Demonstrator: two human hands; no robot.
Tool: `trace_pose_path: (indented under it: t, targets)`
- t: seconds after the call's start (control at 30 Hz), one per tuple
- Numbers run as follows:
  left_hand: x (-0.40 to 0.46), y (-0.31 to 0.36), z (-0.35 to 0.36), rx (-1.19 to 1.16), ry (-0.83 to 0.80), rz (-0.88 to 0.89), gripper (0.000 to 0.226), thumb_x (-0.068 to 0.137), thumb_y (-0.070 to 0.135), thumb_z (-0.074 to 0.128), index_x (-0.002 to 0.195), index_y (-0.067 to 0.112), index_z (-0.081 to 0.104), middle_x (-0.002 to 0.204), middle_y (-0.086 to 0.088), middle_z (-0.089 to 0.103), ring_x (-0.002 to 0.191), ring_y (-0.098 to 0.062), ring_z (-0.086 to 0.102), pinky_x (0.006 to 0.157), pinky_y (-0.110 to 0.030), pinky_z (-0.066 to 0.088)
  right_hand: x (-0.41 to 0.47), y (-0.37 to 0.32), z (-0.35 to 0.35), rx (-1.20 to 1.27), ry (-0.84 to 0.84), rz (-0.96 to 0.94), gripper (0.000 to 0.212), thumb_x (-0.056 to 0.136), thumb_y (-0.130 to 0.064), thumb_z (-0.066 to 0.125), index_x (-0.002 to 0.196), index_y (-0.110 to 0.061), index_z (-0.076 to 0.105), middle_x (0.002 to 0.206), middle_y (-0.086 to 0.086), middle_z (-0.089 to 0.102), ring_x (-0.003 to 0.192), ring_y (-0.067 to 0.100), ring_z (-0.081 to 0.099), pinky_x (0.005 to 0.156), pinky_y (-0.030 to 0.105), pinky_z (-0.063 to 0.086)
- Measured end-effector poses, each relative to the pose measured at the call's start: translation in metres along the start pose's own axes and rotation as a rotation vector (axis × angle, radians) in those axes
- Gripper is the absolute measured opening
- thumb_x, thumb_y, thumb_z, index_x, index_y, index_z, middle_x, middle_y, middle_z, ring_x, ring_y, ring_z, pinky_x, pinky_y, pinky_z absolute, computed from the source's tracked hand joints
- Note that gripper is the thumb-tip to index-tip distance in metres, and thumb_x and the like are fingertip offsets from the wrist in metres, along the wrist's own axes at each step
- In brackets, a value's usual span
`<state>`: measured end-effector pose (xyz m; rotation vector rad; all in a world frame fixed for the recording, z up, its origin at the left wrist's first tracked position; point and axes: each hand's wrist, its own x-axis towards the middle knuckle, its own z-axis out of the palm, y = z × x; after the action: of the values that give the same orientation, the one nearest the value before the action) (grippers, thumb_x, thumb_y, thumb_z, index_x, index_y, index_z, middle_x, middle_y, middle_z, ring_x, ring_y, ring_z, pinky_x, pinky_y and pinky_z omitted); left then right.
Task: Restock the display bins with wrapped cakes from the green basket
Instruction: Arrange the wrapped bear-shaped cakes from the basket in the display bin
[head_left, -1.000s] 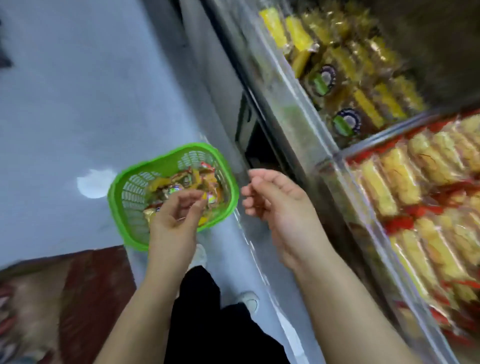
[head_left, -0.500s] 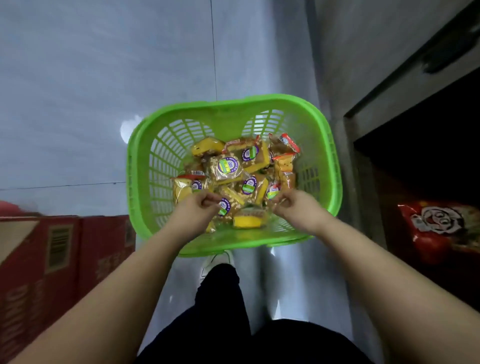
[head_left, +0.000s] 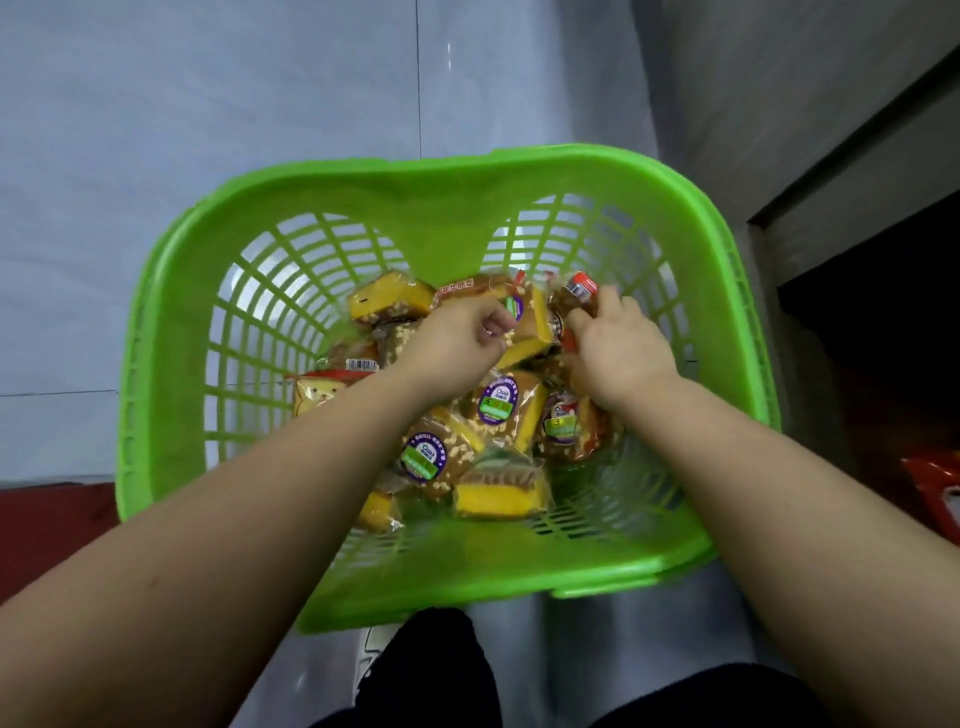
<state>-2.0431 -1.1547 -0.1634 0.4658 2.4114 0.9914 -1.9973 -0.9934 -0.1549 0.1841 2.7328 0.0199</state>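
Observation:
A green slatted basket (head_left: 171, 374) stands on the floor right below me, holding several wrapped yellow cakes (head_left: 498, 405) with purple and green round labels. Both my hands are deep inside it, over the far part of the pile. My left hand (head_left: 457, 343) has its fingers curled round a wrapped cake (head_left: 530, 322) near the middle. My right hand (head_left: 618, 348) pinches the red-ended wrapper of another cake (head_left: 579, 291) at the far right of the pile. The display bins are out of view.
Pale blue floor tiles (head_left: 208, 104) lie around the basket. A grey cabinet base (head_left: 831, 156) with a dark opening runs along the right. A red carton (head_left: 52, 530) sits at the left edge, a red packet (head_left: 935, 488) at the right edge. My dark trouser legs show at the bottom.
The view swung from the display bins down onto the basket, which now looks much closer. Both hands went from its near side to the far cakes and closed on wrappers.

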Motion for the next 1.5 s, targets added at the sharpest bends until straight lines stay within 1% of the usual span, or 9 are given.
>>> trace_pose_path:
  t: [0.13,0.3,0.43,0.57,0.73,0.9,1.07,1.33,1.5]
  targets:
    - [0.005,0.001,0.014,-0.056,-0.163,0.081,0.044,0.082,0.015,0.068,0.123,0.016,0.053,0.124,-0.001,0.056,0.107,-0.01,0.053,0.087,-0.016,0.038,-0.007,0.004,-0.006,0.209,0.117,-0.058,0.021,0.087,-0.026,0.056,0.102,-0.012,0.06,0.107,0.011,0.055,0.103,0.029,0.05,0.076,0.035,0.041]
    - [0.011,0.015,0.025,-0.209,-0.177,0.144,0.047,0.084,0.02,0.066,0.128,0.014,0.048,0.119,0.002,0.059,0.112,-0.015,0.054,0.092,-0.023,0.04,-0.006,0.007,-0.019,0.933,0.113,0.01,0.018,0.086,-0.03,0.062,0.083,-0.012,0.066,0.077,0.009,0.066,0.072,0.019,0.057,0.07,0.036,0.045]
    - [0.007,0.004,0.014,-0.284,-0.092,-0.041,0.029,0.09,0.023,0.058,0.116,0.012,0.051,0.109,-0.006,0.064,0.101,-0.025,0.06,0.09,-0.038,0.048,0.018,0.014,-0.018,0.586,0.288,0.02,0.028,0.088,-0.022,0.059,0.112,-0.008,0.061,0.109,0.017,0.059,0.105,0.03,0.053,0.09,0.031,0.036]
    - [0.01,-0.014,-0.007,-0.258,0.08,-0.151,0.026,0.09,0.026,0.055,0.111,0.012,0.047,0.107,-0.011,0.062,0.096,-0.03,0.06,0.085,-0.042,0.05,0.041,0.01,-0.004,0.317,0.028,0.01,0.061,0.085,-0.027,0.063,0.137,-0.009,0.037,0.132,0.02,0.046,0.123,0.036,0.043,0.101,0.039,0.037]
    - [0.034,-0.016,-0.017,0.073,0.204,-0.068,0.033,0.083,0.019,0.057,0.115,0.018,0.046,0.076,-0.001,0.056,0.075,-0.03,0.055,0.06,-0.033,0.035,0.041,0.013,-0.01,0.2,0.095,-0.048,0.038,0.086,-0.01,0.055,0.123,-0.009,0.048,0.119,0.019,0.053,0.109,0.036,0.054,0.085,0.04,0.044]
    - [0.053,-0.016,-0.001,0.509,0.068,0.033,0.06,0.081,0.023,0.057,0.137,0.029,0.035,0.128,-0.007,0.054,0.109,-0.034,0.056,0.078,-0.041,0.046,0.015,0.023,-0.048,0.32,0.13,-0.098,0.019,0.075,-0.025,0.06,0.094,-0.019,0.058,0.095,0.015,0.065,0.093,0.036,0.059,0.088,0.04,0.047]
    - [0.066,-0.022,0.007,0.646,0.171,0.005,0.041,0.083,0.043,0.061,0.117,0.02,0.057,0.11,-0.01,0.064,0.097,-0.035,0.061,0.065,-0.035,0.041,0.002,0.008,-0.036,0.168,-0.079,-0.067,0.018,0.078,-0.04,0.048,0.073,-0.024,0.053,0.094,0.012,0.066,0.093,0.032,0.06,0.065,0.03,0.035]
    - [0.023,-0.015,-0.021,-0.079,0.418,-0.232,0.035,0.073,0.053,0.065,0.096,0.026,0.068,0.09,-0.002,0.072,0.088,-0.024,0.065,0.075,-0.036,0.052,0.004,-0.005,0.019,-0.115,-0.377,0.052,0.072,0.077,-0.066,0.054,0.13,-0.019,0.044,0.121,0.005,0.06,0.11,0.028,0.058,0.072,0.033,0.04]
    - [-0.028,-0.016,-0.013,-0.37,0.262,-0.45,0.023,0.084,0.035,0.062,0.092,0.014,0.067,0.093,-0.01,0.07,0.092,-0.029,0.064,0.089,-0.043,0.049,0.001,-0.004,0.022,-0.052,-0.416,0.048,0.051,0.087,-0.044,0.049,0.131,-0.02,0.041,0.121,0.006,0.059,0.11,0.029,0.057,0.081,0.037,0.045]
